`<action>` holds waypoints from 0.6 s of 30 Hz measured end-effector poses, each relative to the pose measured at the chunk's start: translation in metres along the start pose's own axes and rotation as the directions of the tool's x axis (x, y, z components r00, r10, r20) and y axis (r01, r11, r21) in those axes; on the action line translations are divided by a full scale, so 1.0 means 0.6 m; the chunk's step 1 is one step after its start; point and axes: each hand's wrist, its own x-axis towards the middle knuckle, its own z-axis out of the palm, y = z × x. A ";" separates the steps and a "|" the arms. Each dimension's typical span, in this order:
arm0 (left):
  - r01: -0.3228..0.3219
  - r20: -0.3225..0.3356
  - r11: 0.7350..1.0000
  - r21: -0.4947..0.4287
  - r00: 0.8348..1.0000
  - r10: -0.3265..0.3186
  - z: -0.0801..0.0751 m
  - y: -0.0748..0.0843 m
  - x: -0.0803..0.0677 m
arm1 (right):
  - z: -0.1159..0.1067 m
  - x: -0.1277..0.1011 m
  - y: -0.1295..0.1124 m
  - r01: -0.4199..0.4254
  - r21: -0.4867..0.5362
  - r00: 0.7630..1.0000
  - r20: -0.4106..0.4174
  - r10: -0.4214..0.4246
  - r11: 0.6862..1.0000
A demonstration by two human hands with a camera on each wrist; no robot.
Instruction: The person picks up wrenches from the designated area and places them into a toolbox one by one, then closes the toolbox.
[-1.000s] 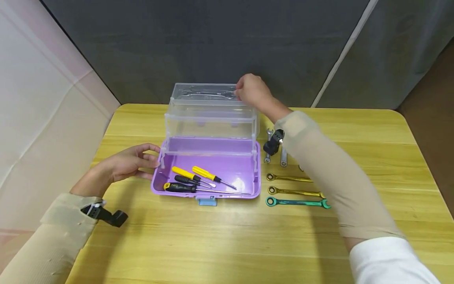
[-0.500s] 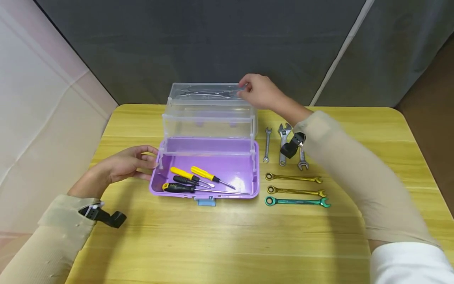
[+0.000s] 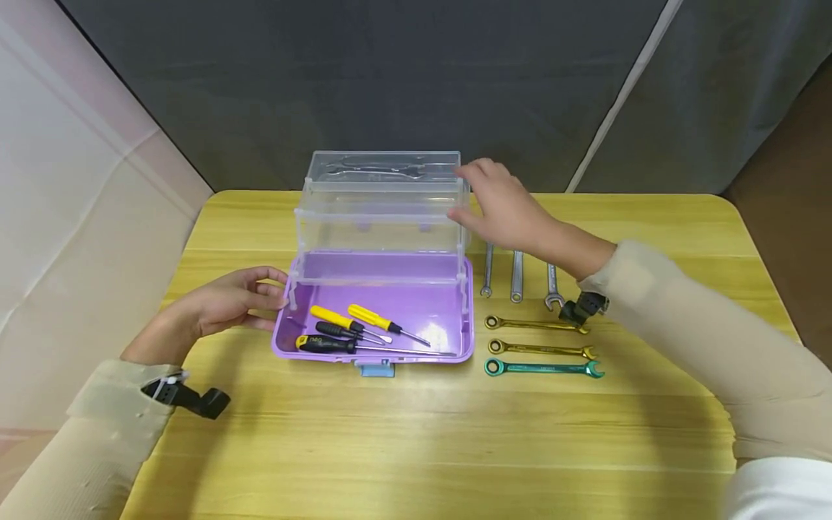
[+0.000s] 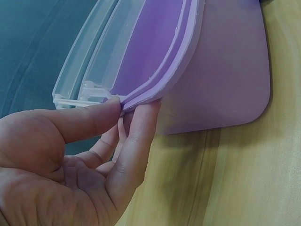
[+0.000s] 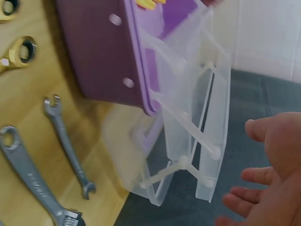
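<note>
While the left hand pinches the left end of the purple toolbox between thumb and fingers, at the rim where the clear tray arm hinges on, the box sits open near the middle of the yellow wooden counter. From the left wrist view the thumb lies on top of the purple lip and the fingers curl beneath it.

Inside the purple base lie two yellow-handled screwdrivers and a black-handled screwdriver, side by side, tips pointing right. Above and behind the base, the clear cantilever trays stand raised in steps; the topmost tray holds silver wrenches, seen through the plastic.

Just right of the trays hovers the right hand, released, its fingers loosely spread and holding nothing, close to the upper tray's right end but apart from it.

Further right, on the counter beside the box, three silver wrenches lie pointing away, partly hidden by the right forearm. Nearer the front edge lie two gold ratchet wrenches and one green ratchet wrench, parallel, ring ends toward the box.
</note>
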 end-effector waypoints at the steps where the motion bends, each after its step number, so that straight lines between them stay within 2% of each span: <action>1: 0.001 -0.001 1.000 0.000 1.000 -0.001 0.000 0.000 0.000 | 0.003 -0.007 0.001 0.003 -0.012 1.000 -0.005 -0.003 1.000; 8: 0.001 -0.001 1.000 -0.002 1.000 -0.001 0.001 -0.001 -0.001 | 0.029 -0.052 0.013 0.045 -0.116 0.998 -0.038 -0.050 0.992; 12: -0.001 0.002 1.000 0.002 1.000 0.001 0.002 -0.001 -0.002 | 0.042 -0.081 0.023 0.053 -0.140 0.997 -0.040 -0.059 0.989; 18: -0.005 0.001 1.000 0.007 1.000 0.005 0.002 -0.001 0.000 | 0.058 -0.120 0.042 0.006 -0.143 0.999 -0.034 -0.011 0.990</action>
